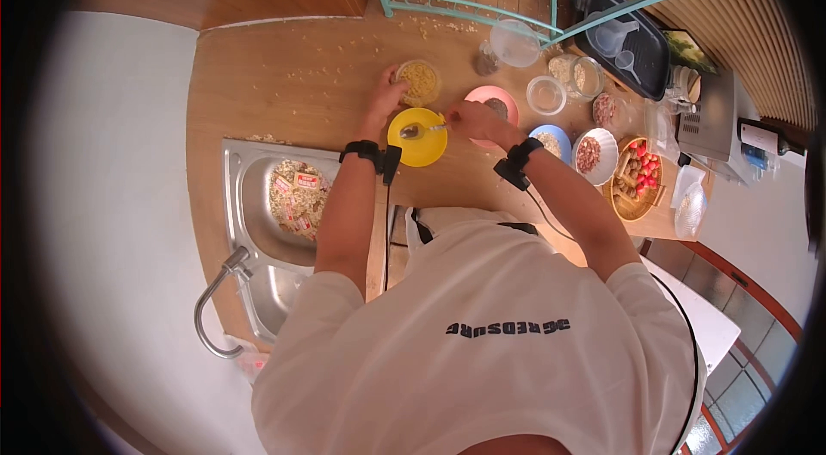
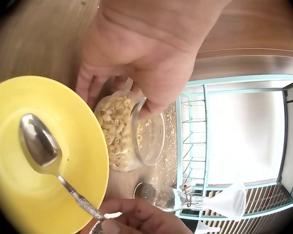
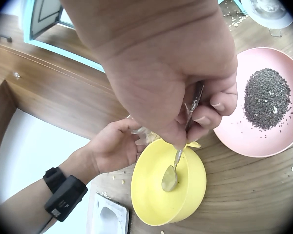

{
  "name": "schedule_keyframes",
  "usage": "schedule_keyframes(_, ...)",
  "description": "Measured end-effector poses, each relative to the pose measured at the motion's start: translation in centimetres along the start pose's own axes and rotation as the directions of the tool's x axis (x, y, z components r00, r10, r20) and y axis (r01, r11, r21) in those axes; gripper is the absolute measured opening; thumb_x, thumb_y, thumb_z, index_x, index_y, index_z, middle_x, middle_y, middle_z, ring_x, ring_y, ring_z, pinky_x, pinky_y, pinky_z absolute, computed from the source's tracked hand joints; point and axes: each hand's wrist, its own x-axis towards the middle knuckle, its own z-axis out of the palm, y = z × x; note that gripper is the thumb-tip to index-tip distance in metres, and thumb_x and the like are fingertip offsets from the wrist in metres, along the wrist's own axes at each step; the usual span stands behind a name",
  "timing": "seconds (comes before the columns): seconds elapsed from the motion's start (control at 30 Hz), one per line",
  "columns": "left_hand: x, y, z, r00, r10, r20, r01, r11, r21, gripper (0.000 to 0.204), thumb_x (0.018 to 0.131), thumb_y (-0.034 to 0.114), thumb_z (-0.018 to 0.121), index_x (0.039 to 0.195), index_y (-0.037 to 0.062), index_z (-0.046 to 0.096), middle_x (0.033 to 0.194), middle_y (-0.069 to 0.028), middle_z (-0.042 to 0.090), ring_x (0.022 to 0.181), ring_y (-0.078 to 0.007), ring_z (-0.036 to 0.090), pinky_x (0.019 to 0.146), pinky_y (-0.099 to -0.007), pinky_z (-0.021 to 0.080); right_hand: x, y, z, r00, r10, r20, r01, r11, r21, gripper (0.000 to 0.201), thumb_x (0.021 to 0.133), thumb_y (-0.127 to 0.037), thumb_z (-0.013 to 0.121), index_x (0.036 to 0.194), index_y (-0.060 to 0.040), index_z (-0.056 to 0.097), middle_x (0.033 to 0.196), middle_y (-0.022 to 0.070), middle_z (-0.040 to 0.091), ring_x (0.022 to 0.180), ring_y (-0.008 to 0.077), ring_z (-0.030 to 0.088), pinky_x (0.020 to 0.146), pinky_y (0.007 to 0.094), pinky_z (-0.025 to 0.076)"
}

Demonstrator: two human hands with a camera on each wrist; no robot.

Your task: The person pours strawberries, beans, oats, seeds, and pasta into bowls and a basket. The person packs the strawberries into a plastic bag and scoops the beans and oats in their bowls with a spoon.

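Observation:
My left hand (image 1: 385, 100) grips a clear glass jar of macaroni (image 2: 118, 131), with the thumb over its rim and the fingers round its side. Just in front of the jar is a yellow bowl (image 1: 430, 154), whose inside holds only the spoon's head. A metal spoon (image 3: 169, 178) is pinched by its handle in my right hand (image 1: 476, 121), the head low inside the bowl. Beside the right hand lies a pink plate (image 3: 237, 134) with a heap of small dark grains (image 3: 267, 99).
A steel sink (image 1: 245, 197) holding food scraps and packets lies left. Rightward are a blue plate (image 1: 564, 138), a white bowl (image 1: 607, 154), a basket (image 1: 632, 210) and several jars. A turquoise rack (image 1: 473, 4) stands behind; crumbs dot the counter (image 1: 284, 68).

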Motion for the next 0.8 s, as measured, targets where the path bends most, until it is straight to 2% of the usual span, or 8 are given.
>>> schedule_keyframes(0.07, 0.3, -0.1, 0.0, 1.0, -0.015, 0.002, 0.016, 1.0, -0.014, 0.059, 0.083, 0.018, 0.059, 0.138, 0.0102, 0.039, 0.131, -0.0087, 0.05, 0.111, -0.0221, 0.054, 0.08, -0.037, 0.051, 0.1, 0.6, 0.2, 1.0, 0.011, 0.01, -0.01, 1.0, -0.021, 0.026, 0.084, -0.024, 0.057, 0.103, -0.0078, 0.063, 0.095, 0.0137, 0.068, 0.091, 0.0309, 0.064, 0.079, 0.0392, 0.05)
schedule_keyframes(0.13, -0.1, -0.1, 0.0, 0.999, -0.036, 0.005, 0.037, 0.999, -0.023, 0.058, 0.083, 0.017, 0.059, 0.137, 0.0107, 0.04, 0.13, -0.008, 0.051, 0.111, -0.0221, 0.055, 0.08, -0.0373, 0.051, 0.1, 1.2, 1.1, 0.998, -0.008, -0.069, 0.008, 1.0, 0.009, 0.024, 0.084, -0.025, 0.053, 0.097, -0.0097, 0.065, 0.092, 0.0138, 0.068, 0.089, 0.0327, 0.064, 0.078, 0.0422, 0.05)
schedule_keyframes(0.27, -0.1, 0.5, 0.0, 1.0, -0.019, 0.009, 0.02, 1.0, -0.008, 0.056, 0.082, 0.016, 0.057, 0.135, 0.0113, 0.042, 0.127, -0.007, 0.054, 0.108, -0.0217, 0.056, 0.08, -0.0374, 0.051, -0.5, 1.0, 0.8, 0.999, -0.009, -0.045, 0.011, 0.999, 0.042, 0.025, 0.084, -0.026, 0.053, 0.098, -0.01, 0.065, 0.093, 0.0141, 0.068, 0.09, 0.0325, 0.065, 0.079, 0.0423, 0.05)
schedule_keyframes(0.57, 0.3, 0.7, 0.3, 1.0, -0.013, -0.007, 0.013, 1.0, 0.014, 0.054, 0.082, 0.015, 0.059, 0.133, 0.0092, 0.044, 0.123, -0.0079, 0.055, 0.105, -0.0206, 0.058, 0.076, -0.0366, 0.053, -0.1, 0.8, -0.2, 0.999, 0.004, -0.032, -0.005, 0.999, -0.038, 0.025, 0.083, -0.024, 0.053, 0.098, -0.0098, 0.067, 0.094, 0.0145, 0.069, 0.09, 0.0316, 0.065, 0.08, 0.0413, 0.051)
schedule_keyframes(0.63, 0.3, 0.7, 0.0, 1.0, -0.012, -0.018, 0.013, 0.999, 0.042, 0.053, 0.081, 0.013, 0.059, 0.132, 0.0087, 0.045, 0.121, -0.0082, 0.056, 0.104, -0.0203, 0.058, 0.075, -0.0358, 0.053, -0.2, 0.6, -0.3, 0.999, -0.003, -0.044, 0.003, 1.0, 0.001, 0.025, 0.082, -0.023, 0.054, 0.098, -0.0093, 0.068, 0.094, 0.0144, 0.069, 0.089, 0.0323, 0.065, 0.079, 0.0412, 0.051)
schedule_keyframes(0.77, 1.0, 0.1, -0.7, 0.996, 0.073, 0.054, -0.077, 0.994, 0.074, 0.051, 0.082, 0.01, 0.058, 0.131, 0.0078, 0.046, 0.116, -0.0089, 0.059, 0.098, -0.0185, 0.06, 0.071, -0.0318, 0.053, -0.3, 1.1, -0.9, 0.995, -0.034, -0.088, 0.035, 0.999, 0.006, 0.025, 0.081, -0.023, 0.056, 0.097, -0.0082, 0.068, 0.093, 0.014, 0.069, 0.087, 0.0325, 0.065, 0.077, 0.0403, 0.051)
schedule_keyframes(0.8, 0.8, 0.5, -0.8, 0.994, 0.092, 0.055, -0.097, 0.992, 0.086, 0.05, 0.082, 0.009, 0.057, 0.131, 0.0074, 0.047, 0.114, -0.009, 0.06, 0.096, -0.018, 0.061, 0.07, -0.0307, 0.053, -0.1, 0.9, -1.2, 0.999, -0.038, -0.02, 0.037, 0.999, -0.012, 0.026, 0.083, -0.024, 0.055, 0.099, -0.0093, 0.068, 0.094, 0.0125, 0.069, 0.089, 0.0304, 0.064, 0.078, 0.0399, 0.05)
